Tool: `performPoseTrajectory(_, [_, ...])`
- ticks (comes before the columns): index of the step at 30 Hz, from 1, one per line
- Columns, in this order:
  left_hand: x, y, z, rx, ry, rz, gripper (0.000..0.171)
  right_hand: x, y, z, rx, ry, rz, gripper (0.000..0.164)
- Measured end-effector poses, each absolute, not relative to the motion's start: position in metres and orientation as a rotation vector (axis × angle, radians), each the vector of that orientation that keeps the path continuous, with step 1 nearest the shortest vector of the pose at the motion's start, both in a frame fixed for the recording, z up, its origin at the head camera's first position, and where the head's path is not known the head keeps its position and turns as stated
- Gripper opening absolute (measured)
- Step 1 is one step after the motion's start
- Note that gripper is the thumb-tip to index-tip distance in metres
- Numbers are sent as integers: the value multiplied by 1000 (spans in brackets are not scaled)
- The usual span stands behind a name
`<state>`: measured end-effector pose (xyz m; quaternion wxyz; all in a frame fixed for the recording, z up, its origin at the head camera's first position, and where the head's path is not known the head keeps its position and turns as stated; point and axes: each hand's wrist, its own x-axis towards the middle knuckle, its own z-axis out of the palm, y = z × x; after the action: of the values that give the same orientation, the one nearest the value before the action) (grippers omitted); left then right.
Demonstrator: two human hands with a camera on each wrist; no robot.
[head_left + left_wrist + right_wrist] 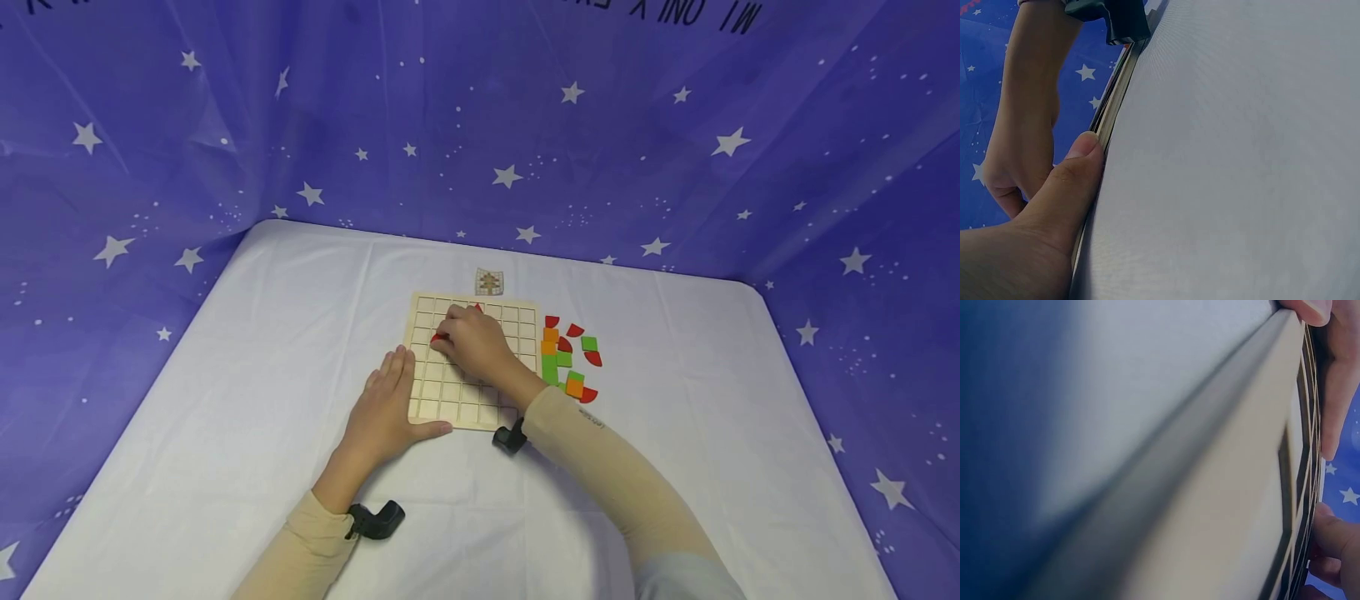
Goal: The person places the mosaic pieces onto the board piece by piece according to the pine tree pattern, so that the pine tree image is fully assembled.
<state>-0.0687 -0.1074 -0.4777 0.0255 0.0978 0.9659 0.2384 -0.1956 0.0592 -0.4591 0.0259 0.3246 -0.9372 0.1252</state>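
Note:
A square wooden board [450,412] with a grid of shallow cells lies on the table. My left hand [382,408] rests against its left side, fingers straight, thumb along the near edge; the left wrist view shows that thumb [1075,172] against the board's side. Over the upper left cells, my right hand [478,342] pinches a small red piece [437,337] between thumb and fingertips. Another red piece [478,307] shows in the top row, partly covered by this hand. In the right wrist view the right fingers [1334,536] are low over the grid.
Right of the board lie several flat pieces: red quarter circles [574,331], orange squares [551,335] and green squares [588,343]. Beyond the far edge is a small card [490,282] with a tree-like pattern on a grid. A blue star-printed curtain [450,125] stands behind the white-covered table [300,292].

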Motion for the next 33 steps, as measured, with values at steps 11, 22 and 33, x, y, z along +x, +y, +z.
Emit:
performPoseTrajectory(11, [-70, -108, -481, 302, 2991, 741, 129, -198, 60, -459, 976, -2939, 478, 23])
performPoseTrajectory(22, [-68, -107, -479, 303, 2996, 740, 128, -199, 61, -460, 1043, -2899, 487, 21])
performPoseTrajectory(33, [-68, -107, -477, 301, 2996, 738, 127, -201, 63, -462, 1073, -2873, 375, 22])
